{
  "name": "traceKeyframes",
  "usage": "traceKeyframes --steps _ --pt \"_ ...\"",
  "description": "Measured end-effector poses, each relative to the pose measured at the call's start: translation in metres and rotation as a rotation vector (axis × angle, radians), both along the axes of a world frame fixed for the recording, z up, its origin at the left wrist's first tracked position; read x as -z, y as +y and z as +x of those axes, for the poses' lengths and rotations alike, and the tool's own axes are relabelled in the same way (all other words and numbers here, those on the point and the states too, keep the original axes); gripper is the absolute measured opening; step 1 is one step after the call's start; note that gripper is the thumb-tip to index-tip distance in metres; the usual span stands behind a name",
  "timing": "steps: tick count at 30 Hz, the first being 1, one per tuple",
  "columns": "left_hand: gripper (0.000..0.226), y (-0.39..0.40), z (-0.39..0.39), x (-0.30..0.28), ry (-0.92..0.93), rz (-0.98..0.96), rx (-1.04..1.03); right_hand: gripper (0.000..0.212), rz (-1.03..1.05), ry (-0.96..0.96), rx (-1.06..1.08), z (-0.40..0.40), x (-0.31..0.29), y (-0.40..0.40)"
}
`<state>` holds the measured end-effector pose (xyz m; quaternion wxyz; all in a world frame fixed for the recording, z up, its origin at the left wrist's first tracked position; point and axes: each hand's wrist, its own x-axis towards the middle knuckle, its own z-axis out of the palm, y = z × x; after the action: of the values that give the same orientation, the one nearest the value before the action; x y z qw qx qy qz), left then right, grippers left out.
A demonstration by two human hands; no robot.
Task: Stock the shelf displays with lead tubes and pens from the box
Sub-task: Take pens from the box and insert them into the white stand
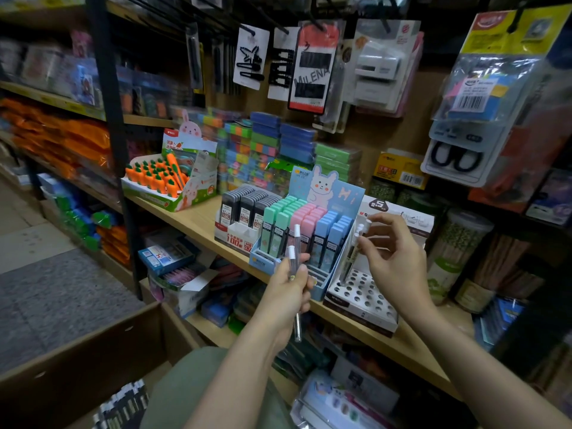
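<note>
My left hand [289, 292] grips two clear white-capped pens [295, 261], held upright in front of the shelf edge. My right hand [393, 255] pinches the top of another white-capped pen [356, 246] standing in the back-left holes of a white perforated display stand [360, 297]. To the left of that stand, a blue bunny display [309, 224] holds green, pink and blue lead tubes. A grey display of black lead tubes [243, 212] stands further left. The cardboard box [93, 345] sits at lower left, with more pens [123, 407] in it.
The wooden shelf [198, 218] also carries a carrot-pen display [167, 181], stacked coloured erasers [266, 147] and jars at the right. Packaged clips and scissors hang overhead. Lower shelves hold mixed stationery boxes. Grey floor lies to the left.
</note>
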<state>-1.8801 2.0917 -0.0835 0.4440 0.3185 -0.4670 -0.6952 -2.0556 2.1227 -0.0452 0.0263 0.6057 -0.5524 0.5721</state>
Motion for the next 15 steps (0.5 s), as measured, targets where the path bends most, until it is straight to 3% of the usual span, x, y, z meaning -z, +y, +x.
traceKeyframes --steps 9,15 --pt "0.023 0.0006 0.0003 0.0019 0.034 0.074 0.016 0.041 0.015 -0.021 -0.008 -0.0001 0.0022 -0.0012" --pt "0.024 0.0006 -0.0027 0.0028 -0.030 0.054 0.001 0.033 0.027 0.089 0.015 0.0047 0.0044 -0.0051"
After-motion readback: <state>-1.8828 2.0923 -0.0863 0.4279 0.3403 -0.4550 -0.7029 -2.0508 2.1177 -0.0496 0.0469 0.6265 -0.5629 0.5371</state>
